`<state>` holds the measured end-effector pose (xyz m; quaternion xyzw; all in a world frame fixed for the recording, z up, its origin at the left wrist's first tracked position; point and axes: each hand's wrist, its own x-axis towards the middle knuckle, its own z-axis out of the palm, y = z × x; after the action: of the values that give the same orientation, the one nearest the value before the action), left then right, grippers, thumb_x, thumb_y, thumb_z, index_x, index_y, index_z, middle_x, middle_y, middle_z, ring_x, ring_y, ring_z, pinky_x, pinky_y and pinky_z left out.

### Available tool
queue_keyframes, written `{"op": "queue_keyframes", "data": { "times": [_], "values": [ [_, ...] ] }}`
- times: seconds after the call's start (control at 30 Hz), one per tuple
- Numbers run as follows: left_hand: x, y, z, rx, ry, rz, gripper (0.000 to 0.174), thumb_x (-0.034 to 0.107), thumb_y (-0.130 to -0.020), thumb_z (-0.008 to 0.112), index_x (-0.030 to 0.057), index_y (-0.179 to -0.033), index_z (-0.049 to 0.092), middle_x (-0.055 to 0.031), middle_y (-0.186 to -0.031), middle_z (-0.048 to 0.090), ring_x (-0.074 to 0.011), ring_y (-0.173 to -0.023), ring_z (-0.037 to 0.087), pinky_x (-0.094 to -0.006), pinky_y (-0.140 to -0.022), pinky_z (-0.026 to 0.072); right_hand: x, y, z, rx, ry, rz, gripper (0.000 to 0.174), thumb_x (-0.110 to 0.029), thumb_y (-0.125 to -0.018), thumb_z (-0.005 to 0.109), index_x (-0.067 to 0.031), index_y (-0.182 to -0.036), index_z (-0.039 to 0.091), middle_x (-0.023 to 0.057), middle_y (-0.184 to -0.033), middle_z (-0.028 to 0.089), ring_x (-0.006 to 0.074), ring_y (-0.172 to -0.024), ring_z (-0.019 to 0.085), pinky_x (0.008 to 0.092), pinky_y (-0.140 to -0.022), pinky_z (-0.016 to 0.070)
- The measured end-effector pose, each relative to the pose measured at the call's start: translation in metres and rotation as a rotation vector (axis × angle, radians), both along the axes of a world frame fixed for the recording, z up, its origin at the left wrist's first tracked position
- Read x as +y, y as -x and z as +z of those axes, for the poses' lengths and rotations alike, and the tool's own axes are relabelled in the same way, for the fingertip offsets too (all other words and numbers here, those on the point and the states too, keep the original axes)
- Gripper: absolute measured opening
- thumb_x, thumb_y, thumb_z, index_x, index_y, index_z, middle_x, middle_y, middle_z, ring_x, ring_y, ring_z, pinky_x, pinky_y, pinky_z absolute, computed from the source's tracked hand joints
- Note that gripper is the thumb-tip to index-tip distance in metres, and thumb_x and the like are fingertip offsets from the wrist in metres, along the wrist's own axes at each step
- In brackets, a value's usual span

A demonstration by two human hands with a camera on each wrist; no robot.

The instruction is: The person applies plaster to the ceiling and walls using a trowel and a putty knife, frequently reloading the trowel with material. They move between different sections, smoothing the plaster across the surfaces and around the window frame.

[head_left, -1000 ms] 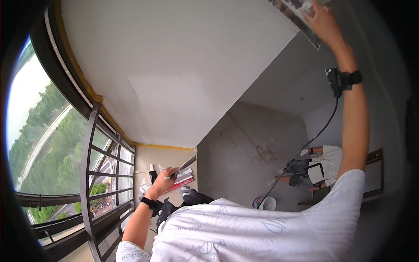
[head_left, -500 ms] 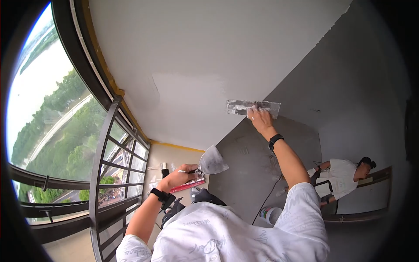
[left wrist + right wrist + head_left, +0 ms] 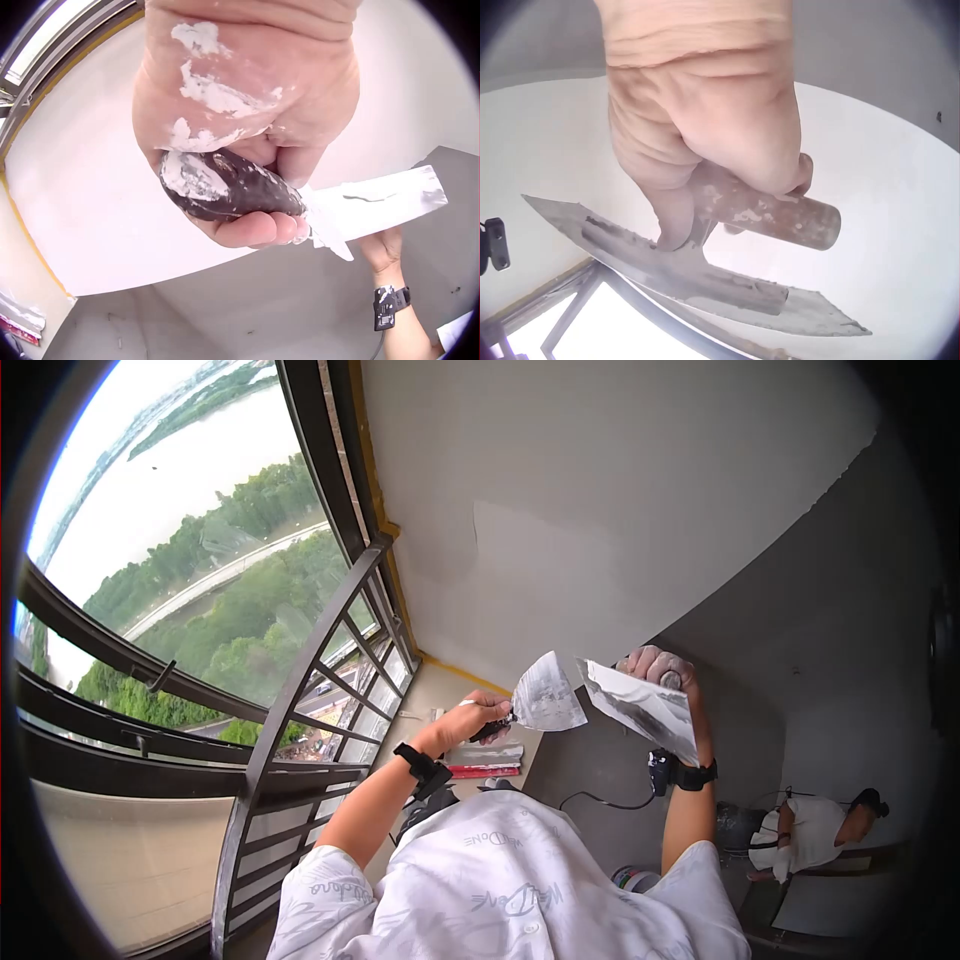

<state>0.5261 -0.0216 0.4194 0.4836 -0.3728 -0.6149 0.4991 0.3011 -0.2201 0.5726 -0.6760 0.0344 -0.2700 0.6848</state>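
In the head view my left hand [image 3: 468, 722] grips a putty knife [image 3: 550, 694], its broad blade smeared with white. The left wrist view shows fingers curled round its black handle [image 3: 240, 187], with white paste on handle and palm. My right hand [image 3: 662, 664] holds a plastering trowel [image 3: 640, 708], its long flat face turned toward the putty knife. From the right wrist, the trowel's round handle [image 3: 780, 215] sits in the fist above the steel blade [image 3: 682, 277]. Blade and trowel lie close side by side, below the pale wall [image 3: 620, 490].
Metal railing [image 3: 262, 760] and a large window [image 3: 210, 560] stand at the left. A red-edged tool [image 3: 485, 771] lies on the ledge below my left hand. A bucket [image 3: 636, 878] is partly hidden by my shirt; another person [image 3: 810, 830] is at the right.
My right hand has brought the trowel down from the upper right to beside the putty knife. The left hand has raised and turned its blade upward. The head view has shifted toward the window.
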Motion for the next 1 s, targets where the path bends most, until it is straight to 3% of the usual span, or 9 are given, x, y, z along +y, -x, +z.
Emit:
{"op": "queue_keyframes", "data": {
  "times": [0.1,0.4,0.5,0.57,0.6,0.77,0.9,0.97,1.0],
  "values": [
    [0.002,0.003,0.006,0.002,0.019,0.045,0.040,0.035,-0.103,0.049,0.0023,-0.083,0.059,-0.0003,-0.069,0.055,-0.0076,-0.055,0.048,-0.0249,-0.052,0.0400,0.011,-0.007,0.006,0.079,0.379,0.051,0.027,0.010,-0.070,0.075,-0.0053,-0.075,0.054,0.0051,-0.078,0.060,0.0219,-0.083,0.054,0.0360,-0.076,0.0451],
    [0.043,-0.003,0.026,-0.032,0.177,0.144,0.044,0.039,-0.102,0.051,0.0015,-0.081,0.059,0.0012,-0.066,0.052,-0.0069,-0.057,0.045,-0.0236,-0.052,0.0367,-0.027,-0.010,-0.093,0.623,0.545,-0.133,0.025,0.004,-0.075,0.077,-0.0057,-0.078,0.054,0.0025,-0.080,0.059,0.0138,-0.075,0.055,0.0300,-0.067,0.0461],
    [0.050,-0.019,0.030,-0.053,0.200,0.146,0.044,0.039,-0.103,0.050,0.0012,-0.082,0.059,0.0010,-0.066,0.052,-0.0067,-0.058,0.045,-0.0231,-0.053,0.0370,-0.034,-0.009,-0.108,0.750,0.695,-0.172,0.019,-0.003,-0.080,0.076,-0.0060,-0.091,0.060,0.0013,-0.087,0.062,0.0127,-0.076,0.057,0.0288,-0.068,0.0471],
    [0.054,-0.025,0.019,-0.080,0.163,0.100,0.044,0.039,-0.103,0.050,0.0017,-0.081,0.059,0.0006,-0.066,0.053,-0.0068,-0.057,0.046,-0.0234,-0.052,0.0372,-0.031,-0.020,-0.105,0.424,-0.138,-0.259,0.029,-0.010,-0.083,0.076,-0.0004,-0.104,0.058,0.0030,-0.087,0.063,0.0150,-0.076,0.059,0.0289,-0.070,0.0482],
    [0.057,-0.026,0.011,-0.119,0.124,0.062,0.044,0.039,-0.103,0.050,0.0022,-0.081,0.058,0.0006,-0.066,0.053,-0.0067,-0.055,0.046,-0.0238,-0.051,0.0373,-0.030,-0.028,-0.099,0.287,-0.250,-0.219,0.035,-0.013,-0.087,0.072,0.0021,-0.113,0.054,0.0029,-0.090,0.065,0.0126,-0.076,0.061,0.0274,-0.069,0.0494],
    [0.064,-0.009,-0.004,-0.127,0.018,0.055,0.036,0.030,-0.104,0.049,0.0035,-0.083,0.060,0.0038,-0.061,0.047,-0.0063,-0.053,0.042,-0.0243,-0.049,0.0346,0.002,-0.070,-0.052,0.184,-0.358,-0.027,0.031,-0.012,-0.088,0.070,0.0000,-0.112,0.054,0.0024,-0.088,0.063,0.0094,-0.080,0.062,0.0265,-0.072,0.0503],
    [0.064,-0.009,0.019,-0.019,0.079,0.078,0.037,0.032,-0.104,0.048,0.0037,-0.083,0.059,0.0023,-0.065,0.051,-0.0068,-0.055,0.046,-0.0240,-0.050,0.0365,0.026,-0.087,-0.072,0.630,0.141,-0.017,0.028,-0.015,-0.090,0.069,-0.0009,-0.108,0.053,0.0045,-0.085,0.062,0.0114,-0.081,0.060,0.0269,-0.075,0.0496],
    [0.062,-0.019,0.050,0.091,0.147,0.213,0.040,0.039,-0.103,0.050,0.0043,-0.086,0.059,0.0016,-0.070,0.055,-0.0059,-0.057,0.048,-0.0215,-0.052,0.0381,0.019,-0.075,-0.126,0.504,0.575,0.047,0.030,-0.015,-0.090,0.070,0.0003,-0.109,0.052,0.0051,-0.082,0.061,0.0126,-0.077,0.062,0.0286,-0.071,0.0516],
    [0.061,-0.028,0.055,0.068,0.179,0.277,0.039,0.039,-0.103,0.049,0.0042,-0.089,0.059,0.0013,-0.072,0.056,-0.0054,-0.059,0.049,-0.0215,-0.054,0.0396,0.030,-0.077,-0.113,0.766,0.401,0.004,0.031,-0.015,-0.090,0.070,0.0007,-0.110,0.051,0.0056,-0.081,0.061,0.0138,-0.075,0.064,0.0304,-0.069,0.0527]
  ]
}}
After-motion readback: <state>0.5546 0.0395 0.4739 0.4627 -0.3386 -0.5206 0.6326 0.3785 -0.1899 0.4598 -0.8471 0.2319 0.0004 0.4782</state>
